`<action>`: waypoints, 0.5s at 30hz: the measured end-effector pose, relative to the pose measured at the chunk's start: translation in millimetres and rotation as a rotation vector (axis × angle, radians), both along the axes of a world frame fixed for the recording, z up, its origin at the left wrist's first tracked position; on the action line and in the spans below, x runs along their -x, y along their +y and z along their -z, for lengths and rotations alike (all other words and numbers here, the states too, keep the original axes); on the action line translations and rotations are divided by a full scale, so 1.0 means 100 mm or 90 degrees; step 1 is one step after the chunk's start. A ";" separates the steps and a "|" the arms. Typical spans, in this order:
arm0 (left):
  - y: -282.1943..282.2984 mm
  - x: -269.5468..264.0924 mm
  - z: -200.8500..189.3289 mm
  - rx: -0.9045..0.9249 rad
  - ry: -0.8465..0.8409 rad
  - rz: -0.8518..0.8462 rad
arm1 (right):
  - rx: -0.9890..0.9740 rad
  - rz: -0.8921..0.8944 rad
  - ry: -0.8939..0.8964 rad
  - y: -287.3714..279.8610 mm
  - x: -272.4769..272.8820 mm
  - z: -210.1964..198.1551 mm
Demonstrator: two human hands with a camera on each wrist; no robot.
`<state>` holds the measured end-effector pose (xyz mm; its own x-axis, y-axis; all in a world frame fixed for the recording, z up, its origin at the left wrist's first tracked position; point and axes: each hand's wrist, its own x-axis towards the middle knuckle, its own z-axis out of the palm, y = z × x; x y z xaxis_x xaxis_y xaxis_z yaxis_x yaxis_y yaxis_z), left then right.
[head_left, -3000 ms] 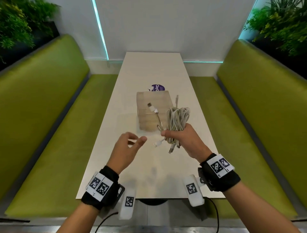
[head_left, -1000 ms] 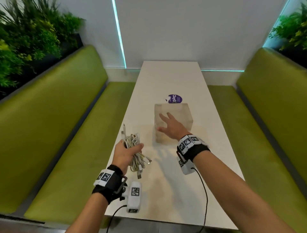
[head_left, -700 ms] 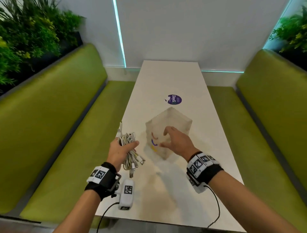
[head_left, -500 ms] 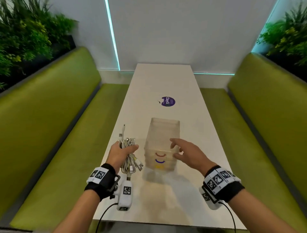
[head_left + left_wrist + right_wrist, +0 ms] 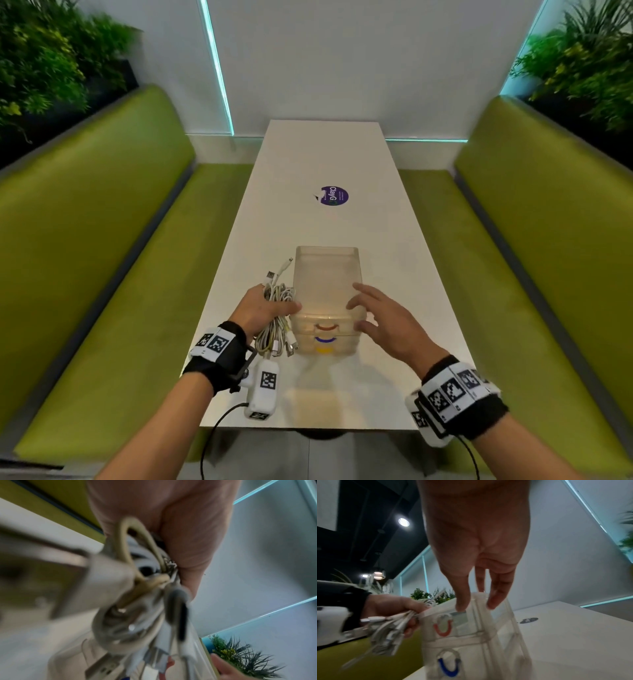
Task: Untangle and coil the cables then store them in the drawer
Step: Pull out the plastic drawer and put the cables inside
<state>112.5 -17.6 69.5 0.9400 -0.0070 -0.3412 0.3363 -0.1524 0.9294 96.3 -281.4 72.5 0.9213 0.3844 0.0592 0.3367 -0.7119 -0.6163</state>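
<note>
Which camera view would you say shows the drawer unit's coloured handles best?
The head view: the red handle, blue handle and yellow handle all show. The right wrist shows red and blue, blurred; the left wrist shows none clearly.

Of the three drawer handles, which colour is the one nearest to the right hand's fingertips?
The red handle, on the top drawer. The right hand touches the drawer unit at that level; the blue handle and yellow handle sit lower.
</note>
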 end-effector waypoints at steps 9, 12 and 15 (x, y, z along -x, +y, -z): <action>-0.02 0.01 0.04 0.026 0.014 -0.007 | 0.248 -0.019 0.188 0.60 0.56 0.75; 0.00 0.00 0.05 0.026 0.024 -0.005 | 0.303 -0.005 0.177 0.67 0.44 0.86; 0.00 0.00 0.07 0.033 0.033 -0.007 | 0.321 -0.007 0.179 0.69 0.45 0.91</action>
<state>112.9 -17.1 62.1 0.9213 -0.0149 -0.3885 0.3852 -0.1011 0.9173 51.2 -212.6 -18.8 0.8709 0.3104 -0.3810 0.2170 -0.9385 -0.2685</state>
